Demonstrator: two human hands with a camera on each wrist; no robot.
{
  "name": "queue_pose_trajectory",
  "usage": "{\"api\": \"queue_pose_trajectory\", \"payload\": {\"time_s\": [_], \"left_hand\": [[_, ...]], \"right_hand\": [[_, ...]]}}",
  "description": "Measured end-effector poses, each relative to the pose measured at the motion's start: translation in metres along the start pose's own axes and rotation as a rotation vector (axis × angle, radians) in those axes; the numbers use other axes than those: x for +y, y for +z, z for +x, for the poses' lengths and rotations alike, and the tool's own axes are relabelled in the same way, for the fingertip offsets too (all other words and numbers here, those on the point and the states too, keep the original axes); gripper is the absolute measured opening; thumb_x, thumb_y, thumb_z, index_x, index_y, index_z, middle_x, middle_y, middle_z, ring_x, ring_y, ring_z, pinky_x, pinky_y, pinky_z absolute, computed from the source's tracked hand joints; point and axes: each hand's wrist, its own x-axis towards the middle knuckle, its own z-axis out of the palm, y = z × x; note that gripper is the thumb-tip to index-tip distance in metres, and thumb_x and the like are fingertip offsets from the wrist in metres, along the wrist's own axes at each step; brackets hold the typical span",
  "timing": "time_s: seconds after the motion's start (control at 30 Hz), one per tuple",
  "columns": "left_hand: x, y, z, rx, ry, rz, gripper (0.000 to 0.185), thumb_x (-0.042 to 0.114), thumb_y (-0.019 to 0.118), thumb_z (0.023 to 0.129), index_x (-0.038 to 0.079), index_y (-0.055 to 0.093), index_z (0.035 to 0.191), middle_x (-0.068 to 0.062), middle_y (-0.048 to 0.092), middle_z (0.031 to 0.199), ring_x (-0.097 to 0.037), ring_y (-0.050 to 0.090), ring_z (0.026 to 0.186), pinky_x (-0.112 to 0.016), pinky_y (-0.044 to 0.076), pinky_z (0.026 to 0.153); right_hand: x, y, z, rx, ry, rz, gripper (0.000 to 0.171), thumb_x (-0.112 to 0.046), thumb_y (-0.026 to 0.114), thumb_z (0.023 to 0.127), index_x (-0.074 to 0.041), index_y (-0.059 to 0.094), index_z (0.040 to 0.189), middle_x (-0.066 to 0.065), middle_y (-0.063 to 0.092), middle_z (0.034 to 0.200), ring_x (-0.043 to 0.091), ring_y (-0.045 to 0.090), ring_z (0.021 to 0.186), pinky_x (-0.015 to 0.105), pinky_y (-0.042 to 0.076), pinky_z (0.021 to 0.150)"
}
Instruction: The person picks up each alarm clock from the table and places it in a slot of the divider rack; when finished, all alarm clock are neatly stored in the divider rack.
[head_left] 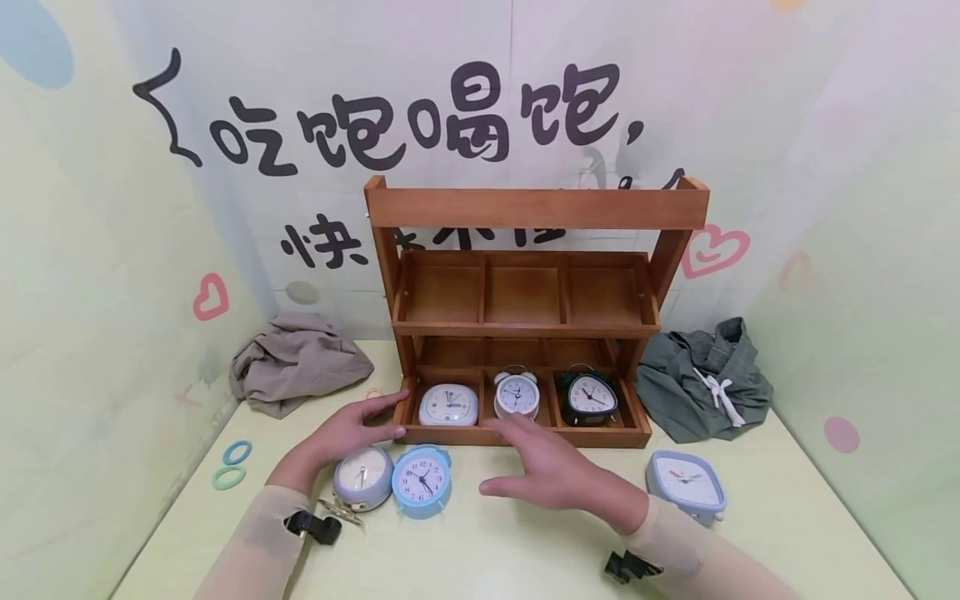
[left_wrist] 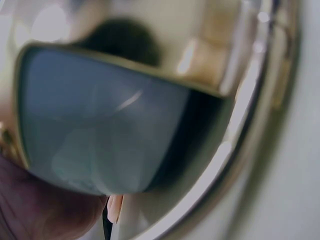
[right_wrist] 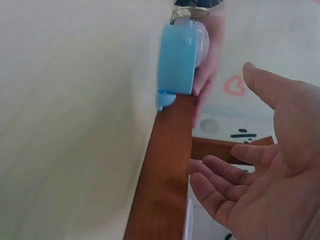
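So the left hand (head_left: 351, 433) lies flat and relaxed, touching the wooden rack (head_left: 525, 435) edge, right behind the grey clock (head_left: 363, 477) and blue clock (head_left: 422, 481) on the table (head_left: 525, 550). Right hand (head_left: 558, 477) hovers open, grip holding nothing, near the rack front.

Count: six alarm clocks, three in the wooden rack (head_left: 525, 208)'s lower tier and three on the table (head_left: 525, 550); two hair rings; two crumpled garments; two hands; six rack compartments.
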Motion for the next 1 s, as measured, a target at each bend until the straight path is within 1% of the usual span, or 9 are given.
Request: {"api": "queue_pose_trajectory", "payload": {"time_s": [0.07, 0.17, 0.23, 0.33, 0.47, 0.63, 0.7, 0.87, 1.0], "left_hand": [[0.001, 0.0, 0.0, 0.0, 0.001, -0.002, 0.075, 0.063, 0.08, 0.098, 0.04, 0.056, 0.165, -0.013, 0.045, 0.174, -0.045, 0.034, 0.164, -0.071, 0.028, 0.129], [0.001, 0.0, 0.0, 0.0, 0.0, -0.001, 0.075, 0.063, 0.08, 0.098, 0.04, 0.056, 0.165, -0.013, 0.045, 0.174, -0.045, 0.034, 0.164, -0.071, 0.028, 0.129], [0.002, 0.0, 0.0, 0.0, -0.002, -0.001, 0.075, 0.063, 0.08, 0.097, 0.04, 0.056, 0.165, -0.013, 0.045, 0.174, -0.045, 0.034, 0.164, -0.071, 0.028, 0.129], [0.001, 0.0, 0.0, 0.003, -0.005, -0.005, 0.075, 0.063, 0.081, 0.097, 0.04, 0.056, 0.165, -0.013, 0.045, 0.174, -0.045, 0.032, 0.164, -0.071, 0.028, 0.129], [0.001, 0.0, 0.0, 0.005, -0.003, -0.005, 0.076, 0.062, 0.081, 0.097, 0.039, 0.056, 0.165, -0.013, 0.045, 0.174, -0.045, 0.031, 0.165, -0.072, 0.028, 0.129], [0.0, 0.0, 0.0, 0.001, 0.007, 0.007, 0.075, 0.063, 0.08, 0.098, 0.039, 0.056, 0.165, -0.013, 0.045, 0.174, -0.046, 0.032, 0.164, -0.072, 0.028, 0.129], [0.0, 0.0, 0.0, 0.0, 0.009, 0.01, 0.075, 0.063, 0.079, 0.098, 0.039, 0.056, 0.165, -0.014, 0.045, 0.174, -0.046, 0.032, 0.164, -0.072, 0.028, 0.129], [-0.001, -0.001, 0.0, 0.002, 0.013, 0.011, 0.074, 0.063, 0.079, 0.098, 0.039, 0.057, 0.165, -0.015, 0.045, 0.174, -0.047, 0.034, 0.163, -0.073, 0.029, 0.128], [0.0, 0.0, -0.001, 0.005, 0.018, 0.012, 0.074, 0.064, 0.079, 0.098, 0.039, 0.057, 0.164, -0.015, 0.046, 0.173, -0.047, 0.035, 0.163, -0.073, 0.029, 0.128]], "right_hand": [[-0.003, 0.007, 0.004, 0.001, -0.006, 0.003, 0.094, -0.074, 0.078, 0.094, -0.021, 0.051, 0.167, 0.006, 0.055, 0.163, 0.028, 0.062, 0.14, 0.059, 0.056, 0.111], [-0.008, 0.017, 0.01, -0.003, -0.012, 0.014, 0.097, -0.076, 0.079, 0.091, -0.023, 0.05, 0.168, 0.002, 0.059, 0.155, 0.025, 0.066, 0.132, 0.053, 0.06, 0.104], [-0.011, 0.023, 0.014, -0.008, -0.013, 0.019, 0.099, -0.077, 0.08, 0.09, -0.024, 0.05, 0.168, 0.001, 0.06, 0.153, 0.024, 0.066, 0.131, 0.05, 0.061, 0.102], [-0.016, 0.033, 0.021, -0.016, -0.012, 0.024, 0.098, -0.074, 0.083, 0.089, -0.028, 0.048, 0.169, 0.001, 0.058, 0.158, 0.025, 0.063, 0.138, 0.052, 0.06, 0.105], [-0.021, 0.043, 0.028, -0.017, -0.001, 0.017, 0.099, -0.072, 0.086, 0.087, -0.031, 0.048, 0.168, 0.002, 0.054, 0.165, 0.027, 0.057, 0.146, 0.057, 0.056, 0.111], [-0.026, 0.054, 0.033, -0.03, 0.043, 0.015, 0.103, -0.074, 0.088, 0.083, -0.024, 0.053, 0.166, 0.007, 0.054, 0.164, 0.029, 0.055, 0.147, 0.057, 0.056, 0.112], [-0.029, 0.058, 0.034, -0.035, 0.055, 0.0, 0.104, -0.076, 0.087, 0.083, -0.022, 0.054, 0.165, 0.007, 0.057, 0.16, 0.027, 0.057, 0.145, 0.054, 0.056, 0.111], [-0.035, 0.062, 0.037, -0.03, 0.061, -0.052, 0.107, -0.079, 0.086, 0.081, -0.023, 0.053, 0.165, 0.004, 0.061, 0.152, 0.02, 0.06, 0.135, 0.047, 0.059, 0.107], [-0.038, 0.065, 0.041, -0.02, 0.061, -0.089, 0.109, -0.08, 0.087, 0.08, -0.022, 0.053, 0.165, 0.005, 0.061, 0.151, 0.02, 0.061, 0.134, 0.047, 0.059, 0.107]]}}
